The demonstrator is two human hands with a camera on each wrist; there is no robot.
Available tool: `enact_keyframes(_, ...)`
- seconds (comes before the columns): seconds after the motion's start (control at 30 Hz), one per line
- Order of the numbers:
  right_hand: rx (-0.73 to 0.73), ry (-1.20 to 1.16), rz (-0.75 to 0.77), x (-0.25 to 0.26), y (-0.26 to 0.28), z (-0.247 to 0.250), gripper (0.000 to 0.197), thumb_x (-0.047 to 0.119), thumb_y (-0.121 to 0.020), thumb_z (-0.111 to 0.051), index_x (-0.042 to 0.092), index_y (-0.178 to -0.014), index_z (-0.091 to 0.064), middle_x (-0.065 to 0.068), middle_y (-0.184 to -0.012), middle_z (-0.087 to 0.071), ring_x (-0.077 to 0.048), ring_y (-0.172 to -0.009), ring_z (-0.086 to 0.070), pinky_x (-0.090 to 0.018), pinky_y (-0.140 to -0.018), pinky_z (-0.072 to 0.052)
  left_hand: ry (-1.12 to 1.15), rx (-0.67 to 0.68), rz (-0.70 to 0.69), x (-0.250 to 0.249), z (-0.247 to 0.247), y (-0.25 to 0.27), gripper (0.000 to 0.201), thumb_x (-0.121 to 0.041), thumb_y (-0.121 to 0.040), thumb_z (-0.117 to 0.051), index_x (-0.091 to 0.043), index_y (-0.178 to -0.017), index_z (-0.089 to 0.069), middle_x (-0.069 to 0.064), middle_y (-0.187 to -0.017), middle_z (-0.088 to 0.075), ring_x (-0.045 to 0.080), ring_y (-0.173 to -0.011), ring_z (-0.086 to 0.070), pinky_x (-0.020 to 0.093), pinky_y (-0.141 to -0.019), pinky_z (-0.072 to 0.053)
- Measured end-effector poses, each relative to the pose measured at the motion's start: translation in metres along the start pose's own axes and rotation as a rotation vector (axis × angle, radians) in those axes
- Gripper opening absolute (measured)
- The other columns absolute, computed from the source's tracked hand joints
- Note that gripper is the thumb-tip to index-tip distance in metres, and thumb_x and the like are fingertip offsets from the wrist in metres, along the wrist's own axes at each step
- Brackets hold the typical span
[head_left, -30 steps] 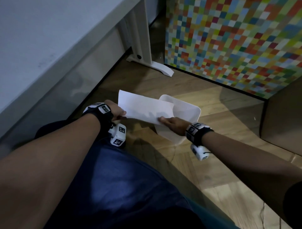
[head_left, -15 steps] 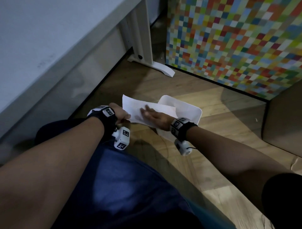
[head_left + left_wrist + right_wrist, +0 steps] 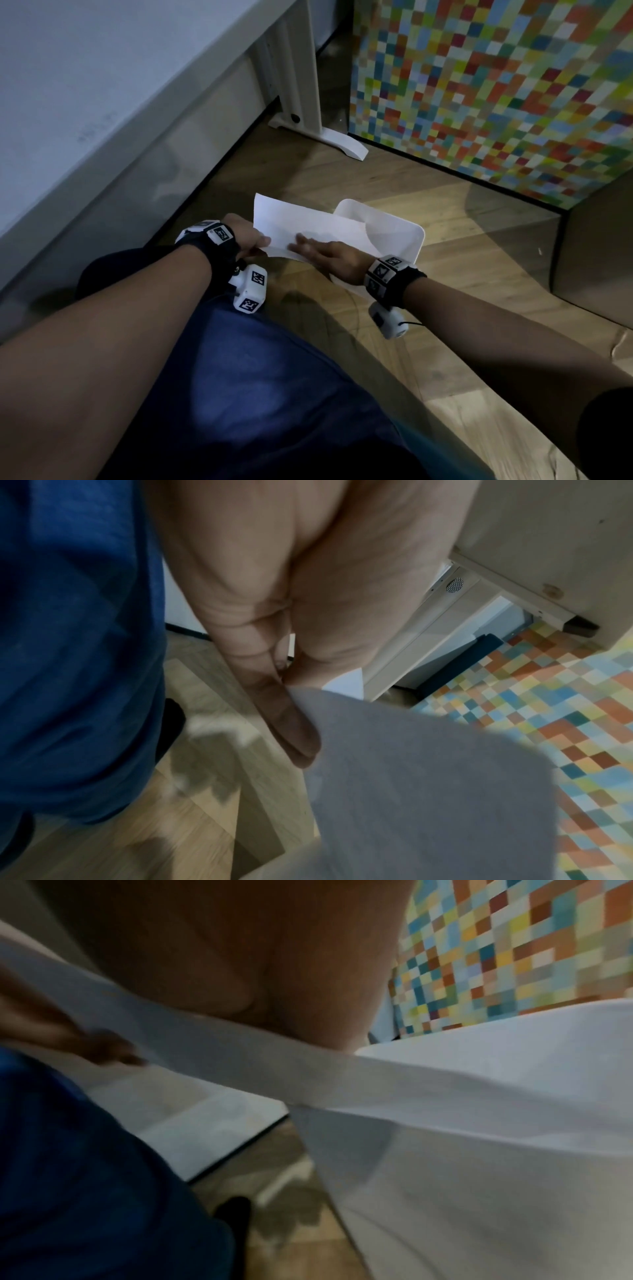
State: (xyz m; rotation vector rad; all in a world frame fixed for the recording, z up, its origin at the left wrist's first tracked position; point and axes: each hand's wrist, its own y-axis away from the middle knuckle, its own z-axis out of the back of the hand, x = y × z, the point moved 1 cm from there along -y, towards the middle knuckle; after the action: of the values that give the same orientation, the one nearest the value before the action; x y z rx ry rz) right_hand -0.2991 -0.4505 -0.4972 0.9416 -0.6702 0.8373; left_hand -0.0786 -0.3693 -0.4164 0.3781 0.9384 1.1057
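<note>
sheet of paper (image 3: 308, 226): white, held above the floor, its right part over the white bin (image 3: 400, 236).
left hand (image 3: 245, 236): pinches the sheet's left edge between thumb and fingers (image 3: 291, 723).
right hand (image 3: 329, 255): lies flat on top of the sheet, fingers straight, gripping nothing.
white bin: open-topped, standing on the wooden floor (image 3: 462, 274).
behind: desk leg (image 3: 301, 85), chequered panel (image 3: 496, 85).
near side: blue trouser leg (image 3: 257, 394).

Indoors, seemingly an office or workroom, seen low beside a white desk (image 3: 102, 85): white metal desk leg (image 3: 305, 78) with flat foot on wood-laminate floor (image 3: 462, 274), partition panel (image 3: 496, 85) of small multicoloured squares just behind the leg.
</note>
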Motion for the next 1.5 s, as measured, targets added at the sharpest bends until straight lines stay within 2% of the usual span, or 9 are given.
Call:
enact_keyframes(0.23, -0.093, 0.039, -0.527, -0.071, 0.001, 0.035, 0.087, 0.076, -0.103, -0.02, 0.013, -0.151, -0.056, -0.015, -0.152, -0.057, -0.034, -0.137, -0.053, -0.047, -0.12, -0.03, 0.183, 0.031, 0.024, 0.022, 0.016, -0.052, 0.03, 0.008, -0.078, -0.089, 0.009, -0.104, -0.075, 0.026, -0.108, -0.08, 0.043, -0.092, -0.08, 0.058, -0.092, -0.064)
enact_keyframes(0.4, -0.239, 0.231, -0.563, -0.089, -0.023, 0.074, 0.062, 0.055, -0.108, -0.042, 0.004, -0.13, -0.069, -0.019, -0.134, -0.07, -0.035, -0.122, -0.065, -0.042, -0.106, -0.047, 0.178, 0.043, 0.016, 0.009, 0.024, -0.009, 0.023, 0.008, -0.091, -0.08, 0.011, -0.112, -0.072, 0.023, -0.107, -0.078, 0.039, -0.097, -0.079, 0.052, -0.09, -0.065)
enact_keyframes(0.5, -0.249, 0.115, -0.567, -0.104, -0.032, 0.086, 0.037, 0.049, -0.097, -0.068, 0.015, -0.084, -0.065, -0.017, -0.101, -0.075, -0.033, -0.094, -0.071, -0.04, -0.084, -0.059, 0.185, 0.037, 0.02, 0.012, 0.028, -0.007, 0.029, 0.01, -0.09, -0.079, 0.01, -0.118, -0.071, 0.023, -0.113, -0.077, 0.041, -0.102, -0.078, 0.053, -0.094, -0.064)
enact_keyframes(0.73, -0.296, -0.08, -0.603, -0.105, -0.015, 0.096, 0.013, 0.02, -0.091, -0.079, 0.016, -0.088, -0.067, -0.005, -0.082, -0.07, -0.02, -0.066, -0.066, -0.026, -0.059, -0.054, 0.186, 0.049, 0.025, 0.017, 0.035, -0.001, 0.029, 0.006, -0.087, -0.084, 0.012, -0.113, -0.072, 0.028, -0.109, -0.078, 0.041, -0.095, -0.078, 0.061, -0.095, -0.062)
enact_keyframes(0.97, -0.265, 0.004, -0.674, -0.106, -0.01, 0.092, 0.033, 0.034, -0.085, -0.078, 0.001, -0.09, -0.078, -0.012, -0.078, -0.077, -0.026, -0.066, -0.068, -0.038, -0.072, -0.063, 0.183, 0.043, -0.013, 0.003, 0.032, 0.024, 0.013, 0.011, -0.086, -0.083, 0.008, -0.093, -0.073, 0.023, -0.093, -0.077, 0.035, -0.076, -0.075, 0.039, -0.062, -0.065)
enact_keyframes(1.03, -0.262, 0.009, -0.662, -0.105, -0.009, 0.091, 0.034, 0.034, -0.086, -0.078, 0.002, -0.096, -0.078, -0.015, -0.091, -0.079, -0.028, -0.074, -0.07, -0.045, -0.08, -0.067, 0.159, 0.041, -0.016, -0.001, 0.036, 0.029, 0.013, 0.008, -0.084, -0.086, 0.008, -0.091, -0.075, 0.019, -0.077, -0.075, 0.03, -0.068, -0.07, 0.042, -0.074, -0.064)
enact_keyframes(1.2, -0.321, -0.073, -0.565, -0.095, 0.007, 0.103, 0.016, 0.017, -0.09, -0.081, 0.016, -0.101, -0.069, -0.008, -0.096, -0.069, -0.021, -0.074, -0.064, -0.025, -0.064, -0.052, 0.079, 0.138, -0.106, -0.013, 0.04, 0.044, 0.041, -0.018, -0.054, -0.095, -0.01, -0.047, -0.055, 0.016, -0.058, -0.052, 0.03, -0.059, -0.046, 0.039, -0.065, -0.046)
enact_keyframes(1.33, -0.262, -0.015, -0.506, -0.06, 0.039, 0.134, 0.024, 0.022, -0.101, -0.068, 0.013, -0.079, -0.062, -0.008, -0.08, -0.06, -0.026, -0.074, -0.055, -0.031, -0.073, -0.046, 0.225, 0.082, -0.206, -0.037, 0.035, 0.104, 0.026, 0.017, -0.086, -0.078, 0.003, -0.07, -0.063, 0.02, -0.074, -0.069, 0.018, -0.037, -0.063, 0.021, -0.043, -0.051)
enact_keyframes(1.5, -0.327, 0.02, -0.477, -0.001, 0.093, 0.207, 0.035, 0.024, -0.104, -0.067, -0.003, -0.082, -0.064, -0.025, -0.099, -0.07, -0.035, -0.086, -0.062, -0.044, -0.081, -0.049, 0.32, 0.091, -0.38, -0.078, 0.045, 0.165, 0.013, 0.018, -0.089, -0.075, 0.01, -0.098, -0.072, 0.023, -0.11, -0.077, 0.022, -0.066, -0.076, 0.021, -0.051, -0.057)
